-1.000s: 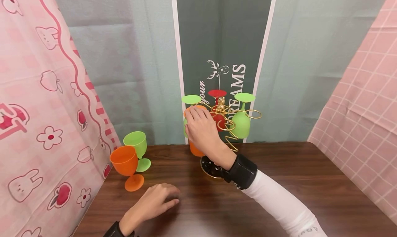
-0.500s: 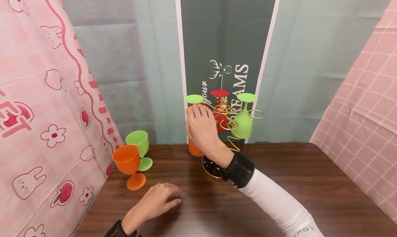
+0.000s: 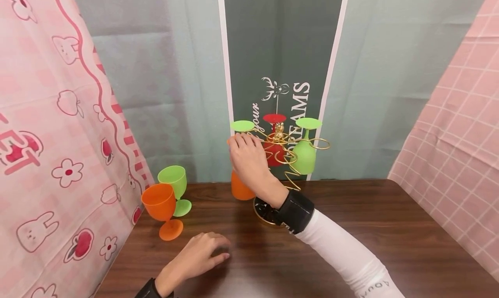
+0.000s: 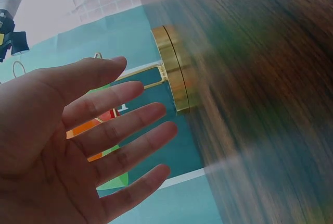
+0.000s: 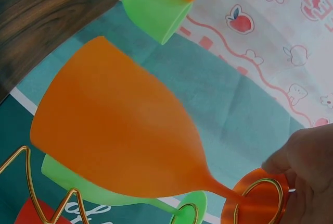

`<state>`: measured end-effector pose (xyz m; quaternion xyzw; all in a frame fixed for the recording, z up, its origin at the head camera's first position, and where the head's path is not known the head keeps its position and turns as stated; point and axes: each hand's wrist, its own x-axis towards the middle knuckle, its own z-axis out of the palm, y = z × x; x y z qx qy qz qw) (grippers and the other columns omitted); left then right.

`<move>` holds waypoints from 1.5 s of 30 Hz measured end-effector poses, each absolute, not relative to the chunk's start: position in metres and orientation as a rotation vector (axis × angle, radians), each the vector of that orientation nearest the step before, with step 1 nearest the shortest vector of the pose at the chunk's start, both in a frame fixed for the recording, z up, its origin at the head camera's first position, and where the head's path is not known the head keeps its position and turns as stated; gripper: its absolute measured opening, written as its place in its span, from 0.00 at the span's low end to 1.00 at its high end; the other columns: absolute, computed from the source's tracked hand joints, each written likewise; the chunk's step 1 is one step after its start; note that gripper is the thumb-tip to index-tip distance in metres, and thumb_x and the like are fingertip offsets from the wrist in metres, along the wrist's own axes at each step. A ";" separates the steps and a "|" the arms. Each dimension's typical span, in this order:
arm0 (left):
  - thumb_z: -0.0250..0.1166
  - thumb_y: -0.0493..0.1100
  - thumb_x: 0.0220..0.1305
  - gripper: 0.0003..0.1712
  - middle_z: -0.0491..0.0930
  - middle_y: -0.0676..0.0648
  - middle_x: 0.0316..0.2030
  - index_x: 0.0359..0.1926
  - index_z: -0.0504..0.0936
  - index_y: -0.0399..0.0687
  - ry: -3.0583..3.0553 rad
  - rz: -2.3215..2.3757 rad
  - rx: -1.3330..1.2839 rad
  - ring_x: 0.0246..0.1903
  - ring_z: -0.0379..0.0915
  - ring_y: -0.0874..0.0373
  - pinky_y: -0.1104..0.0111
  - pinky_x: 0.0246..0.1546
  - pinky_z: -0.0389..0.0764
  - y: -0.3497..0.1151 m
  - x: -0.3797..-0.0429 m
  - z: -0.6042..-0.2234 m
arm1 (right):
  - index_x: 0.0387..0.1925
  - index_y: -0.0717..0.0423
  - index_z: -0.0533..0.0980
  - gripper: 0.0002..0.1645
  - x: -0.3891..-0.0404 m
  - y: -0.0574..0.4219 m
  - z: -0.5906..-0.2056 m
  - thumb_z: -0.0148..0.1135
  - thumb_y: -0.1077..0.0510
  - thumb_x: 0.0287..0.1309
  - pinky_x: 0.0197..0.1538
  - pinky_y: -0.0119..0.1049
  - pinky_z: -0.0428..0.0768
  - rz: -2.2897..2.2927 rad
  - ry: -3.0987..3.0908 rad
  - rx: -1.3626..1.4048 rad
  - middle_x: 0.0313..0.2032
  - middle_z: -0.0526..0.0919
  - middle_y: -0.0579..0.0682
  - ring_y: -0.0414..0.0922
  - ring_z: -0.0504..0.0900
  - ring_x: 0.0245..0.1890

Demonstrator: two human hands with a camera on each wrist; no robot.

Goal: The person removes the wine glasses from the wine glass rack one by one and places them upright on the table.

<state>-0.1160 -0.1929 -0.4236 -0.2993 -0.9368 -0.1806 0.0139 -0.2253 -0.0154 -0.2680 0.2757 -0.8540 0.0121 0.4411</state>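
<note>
My right hand [image 3: 251, 159] pinches the foot of an upside-down orange goblet [image 5: 119, 125] by its edge. In the right wrist view a gold ring of the wire rack [image 3: 286, 157] overlaps the goblet's stem and foot. The hand hides most of this goblet in the head view. Also upside down on the rack are a red goblet [image 3: 274, 153] and a green goblet [image 3: 304, 157]; a second green one [image 3: 242, 125] is mostly behind my right hand. My left hand [image 3: 199, 252] is held low over the front of the table, fingers spread, holding nothing.
An orange goblet [image 3: 159, 201] and a green goblet [image 3: 173, 179] stand upright at the table's left side. The rack's round black base [image 3: 262, 209] with a gold edge rests on the wooden table [image 3: 351, 237]. Cloth curtains [image 3: 187, 94] close off the back and sides.
My right hand and the orange goblet have shifted a little to the left relative to the rack. My left hand stays about where it was.
</note>
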 end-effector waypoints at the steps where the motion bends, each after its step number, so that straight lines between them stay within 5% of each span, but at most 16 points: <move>1: 0.68 0.50 0.69 0.11 0.88 0.55 0.46 0.49 0.88 0.54 -2.926 -0.572 -0.931 0.47 0.85 0.58 0.61 0.43 0.86 -0.192 -0.116 -0.424 | 0.50 0.57 0.80 0.13 -0.225 -0.016 -0.268 0.63 0.55 0.69 0.64 0.44 0.78 0.027 -2.121 0.688 0.51 0.87 0.53 0.50 0.83 0.56; 19: 0.67 0.52 0.70 0.13 0.88 0.55 0.47 0.50 0.87 0.55 -2.995 -0.546 -0.932 0.48 0.84 0.57 0.57 0.46 0.85 -0.190 -0.115 -0.426 | 0.56 0.58 0.80 0.22 -0.215 -0.007 -0.263 0.56 0.46 0.74 0.66 0.45 0.76 0.044 -2.234 0.617 0.54 0.86 0.54 0.52 0.81 0.59; 45: 0.68 0.50 0.69 0.13 0.88 0.53 0.46 0.50 0.87 0.52 -2.921 -0.481 -0.983 0.47 0.84 0.59 0.59 0.47 0.85 -0.184 -0.111 -0.429 | 0.49 0.60 0.83 0.25 -0.215 -0.012 -0.251 0.50 0.45 0.77 0.63 0.50 0.78 0.124 -2.411 0.463 0.49 0.87 0.56 0.54 0.83 0.54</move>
